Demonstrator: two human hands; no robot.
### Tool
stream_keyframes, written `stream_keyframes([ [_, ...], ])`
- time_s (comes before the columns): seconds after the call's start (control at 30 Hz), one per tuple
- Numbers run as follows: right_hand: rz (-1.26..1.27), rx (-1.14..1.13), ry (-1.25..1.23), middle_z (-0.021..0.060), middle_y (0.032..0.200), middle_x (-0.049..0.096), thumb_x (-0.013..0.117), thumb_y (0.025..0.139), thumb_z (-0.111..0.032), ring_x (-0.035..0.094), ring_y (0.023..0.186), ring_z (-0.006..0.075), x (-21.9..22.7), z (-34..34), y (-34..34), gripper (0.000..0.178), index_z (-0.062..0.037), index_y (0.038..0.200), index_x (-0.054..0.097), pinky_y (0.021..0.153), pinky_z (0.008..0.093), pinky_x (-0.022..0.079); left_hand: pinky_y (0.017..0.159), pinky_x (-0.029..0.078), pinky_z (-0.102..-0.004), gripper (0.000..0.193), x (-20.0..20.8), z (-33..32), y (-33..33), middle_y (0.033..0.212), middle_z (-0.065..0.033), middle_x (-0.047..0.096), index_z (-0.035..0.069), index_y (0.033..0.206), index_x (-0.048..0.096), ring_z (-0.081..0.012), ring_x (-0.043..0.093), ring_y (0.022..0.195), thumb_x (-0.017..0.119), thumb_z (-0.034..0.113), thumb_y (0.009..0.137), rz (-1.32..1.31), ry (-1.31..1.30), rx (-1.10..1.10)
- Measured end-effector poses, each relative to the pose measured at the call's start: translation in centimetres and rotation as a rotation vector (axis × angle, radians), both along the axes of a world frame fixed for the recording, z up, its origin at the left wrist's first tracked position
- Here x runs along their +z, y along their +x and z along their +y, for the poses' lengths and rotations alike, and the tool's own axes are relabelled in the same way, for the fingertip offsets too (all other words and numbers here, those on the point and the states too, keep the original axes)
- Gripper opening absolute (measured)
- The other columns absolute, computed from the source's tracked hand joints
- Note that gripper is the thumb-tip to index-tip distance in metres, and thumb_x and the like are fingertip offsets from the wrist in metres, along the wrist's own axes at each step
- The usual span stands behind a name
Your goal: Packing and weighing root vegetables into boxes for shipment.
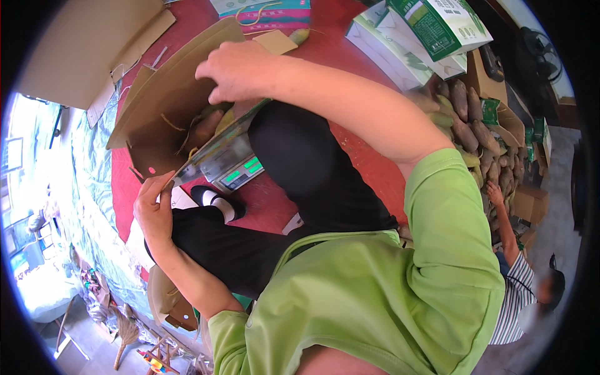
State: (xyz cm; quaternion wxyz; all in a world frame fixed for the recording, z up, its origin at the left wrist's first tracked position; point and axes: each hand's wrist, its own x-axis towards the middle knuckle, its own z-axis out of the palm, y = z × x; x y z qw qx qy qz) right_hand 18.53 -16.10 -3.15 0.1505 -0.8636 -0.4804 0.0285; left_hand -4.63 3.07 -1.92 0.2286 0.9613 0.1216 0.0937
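An open cardboard box [147, 122] stands in front of me with its flaps up. Several sweet potatoes [204, 130] lie inside, partly hidden by the near flap. My left hand [154, 203] pinches the box's near left corner between thumb and fingers. Over the box opening is my right hand [236, 70], fingers bent and apart, near the far flap; nothing shows in its grasp. Under the box sits a digital scale [240, 175] with lit green displays, close to my black-trousered legs.
A big heap of sweet potatoes [475, 128] lies to the right, where another person's hand [495, 194] touches it. Green-and-white cartons [431, 37] stand at the far right. One tuber [300, 35] rests on the red floor covering [334, 69]. A broom [127, 333] is at lower left.
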Motion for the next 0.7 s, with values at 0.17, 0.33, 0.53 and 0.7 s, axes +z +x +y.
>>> stream_keyframes([
  [0.17,0.437,-0.268,0.438,0.0069,0.096,0.067,0.068,0.079,-0.02,0.062,0.093,0.0199,0.7,-8.8,0.6,0.035,-0.0068,0.112,0.064,0.08,0.0337,0.05,0.074,0.048,-0.03,0.016,0.1,-0.2,0.1,0.086,-0.0076,0.066,0.005,0.094,0.07,-0.0226,0.065,0.082,0.063,0.001,0.08,0.031,-0.013,0.004],
  [0.33,0.509,-0.576,0.578,0.0059,0.095,0.066,0.063,0.085,-0.01,0.061,0.091,0.0137,-9.0,-19.8,-2.0,0.023,-0.0027,0.107,0.064,0.082,0.0299,0.049,0.075,0.047,-0.0298,0.015,-0.4,0.8,-0.3,0.086,-0.0115,0.065,-0.001,0.095,0.067,-0.0228,0.062,0.08,0.062,-0.004,0.081,-0.061,0.032,-0.067],
  [0.53,0.673,-0.851,0.18,0.0159,0.093,0.068,0.063,0.077,-0.016,0.065,0.089,0.0333,-25.9,-31.3,-15.9,0.022,-0.0084,0.097,0.068,0.078,0.0422,0.051,0.073,0.047,-0.0299,0.014,-2.0,1.4,0.0,0.086,-0.0096,0.065,-0.003,0.098,0.066,-0.0202,0.06,0.079,0.062,-0.002,0.084,-0.056,0.028,-0.054],
  [0.7,0.781,-0.919,-0.264,0.0138,0.098,0.068,0.058,0.081,-0.021,0.064,0.093,0.0338,-33.4,-38.0,-25.2,0.025,-0.0111,0.101,0.068,0.082,0.0424,0.051,0.075,0.048,-0.0315,0.016,-1.5,0.4,0.1,0.088,-0.0095,0.066,0.0,0.1,0.067,-0.0214,0.062,0.082,0.063,0.002,0.085,-0.066,0.111,-0.035],
])
